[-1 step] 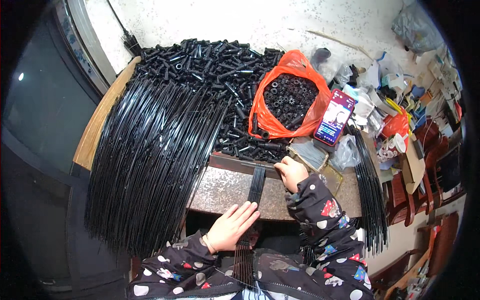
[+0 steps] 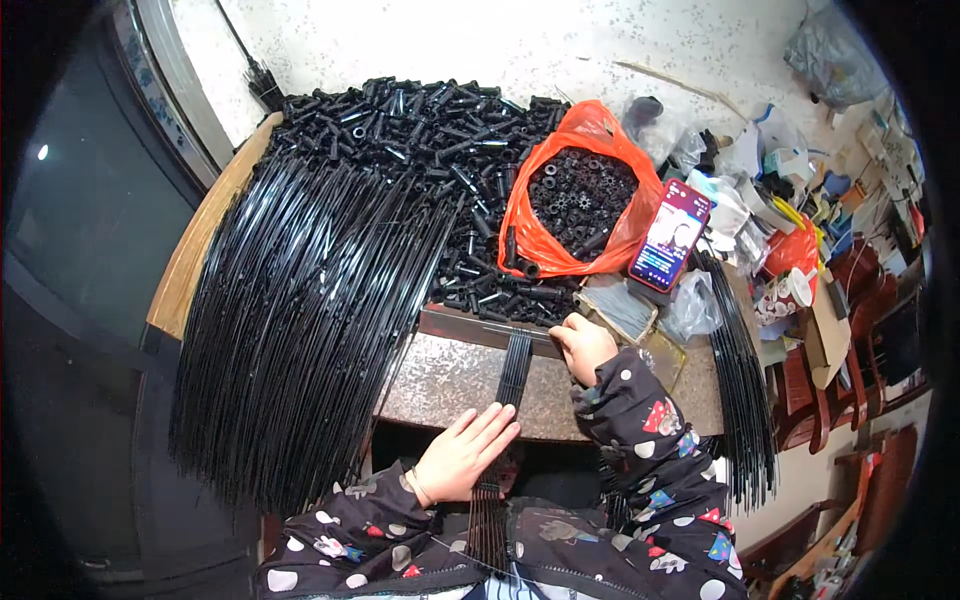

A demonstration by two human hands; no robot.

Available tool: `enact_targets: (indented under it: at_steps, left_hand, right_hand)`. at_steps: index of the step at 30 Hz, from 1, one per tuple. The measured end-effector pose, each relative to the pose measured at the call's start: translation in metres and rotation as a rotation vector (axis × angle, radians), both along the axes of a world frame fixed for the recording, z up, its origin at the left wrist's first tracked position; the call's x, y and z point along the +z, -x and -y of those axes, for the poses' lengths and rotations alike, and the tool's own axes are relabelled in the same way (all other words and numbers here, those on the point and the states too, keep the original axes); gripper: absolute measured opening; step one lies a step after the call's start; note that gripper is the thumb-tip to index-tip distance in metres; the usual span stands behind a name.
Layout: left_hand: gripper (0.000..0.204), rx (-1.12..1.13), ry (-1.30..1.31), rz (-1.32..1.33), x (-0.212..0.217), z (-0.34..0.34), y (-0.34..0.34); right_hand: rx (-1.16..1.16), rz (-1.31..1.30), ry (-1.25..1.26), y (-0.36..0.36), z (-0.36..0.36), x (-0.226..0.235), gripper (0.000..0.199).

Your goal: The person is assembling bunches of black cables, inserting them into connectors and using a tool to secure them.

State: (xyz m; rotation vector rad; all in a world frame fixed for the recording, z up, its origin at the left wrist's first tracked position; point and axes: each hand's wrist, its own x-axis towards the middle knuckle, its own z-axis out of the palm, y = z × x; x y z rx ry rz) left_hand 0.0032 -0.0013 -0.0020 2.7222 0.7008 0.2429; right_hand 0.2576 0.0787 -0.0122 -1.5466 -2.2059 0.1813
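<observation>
My left hand [image 2: 466, 453] lies flat, fingers stretched out, across a narrow row of thin black rods [image 2: 514, 372] at the table's front edge. The rods run from a dark straight bar [image 2: 470, 328] down over the edge toward my lap. At the bar's right end is my right hand [image 2: 583, 348], its fingers curled in and closed; whatever they pinch is hidden. Behind the bar spreads a heap of short black plastic tubes [image 2: 400, 125]. An orange-red plastic bag [image 2: 520, 205], open at the top, holds small black toothed rings [image 2: 585, 195].
A thick sheaf of long black rods [image 2: 290, 340] covers the table's left side and hangs over its edge. More rods [image 2: 742, 400] hang at the right. A lit phone [image 2: 672, 235] leans beside the bag. Clear plastic bags [image 2: 692, 305] and clutter stand at the right.
</observation>
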Motion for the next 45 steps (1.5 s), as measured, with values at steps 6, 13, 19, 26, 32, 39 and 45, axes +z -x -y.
enact_targets:
  at_steps: [6,13,19,26,32,39,45]
  left_hand:
    - [0.084,-0.005,0.001,-0.013,0.001,0.0,0.001]
    - [0.087,-0.017,-0.002,-0.008,0.0,0.0,0.001]
    - [0.087,-0.008,-0.003,-0.008,0.0,0.001,0.002]
    - [0.088,-0.006,0.003,-0.001,-0.003,0.001,0.002]
    - [0.085,-0.005,-0.001,0.007,-0.001,0.001,0.004]
    - [0.089,-0.022,0.007,-0.012,-0.002,0.0,0.001]
    - [0.087,-0.001,-0.023,0.009,-0.007,0.002,0.001]
  right_hand:
    - [0.029,0.082,0.002,0.002,0.0,0.005,0.017]
    - [0.041,0.09,0.004,-0.001,0.001,0.006,0.017]
    - [0.01,0.047,0.054,0.005,0.002,0.01,0.015]
    - [0.037,0.062,-0.007,-0.001,0.001,0.007,0.019]
    - [0.047,0.05,-0.003,0.007,0.0,0.008,0.018]
    - [0.041,0.155,0.134,0.013,-0.015,0.008,0.015]
    - [0.252,0.26,-0.249,-0.009,-0.026,0.017,0.008]
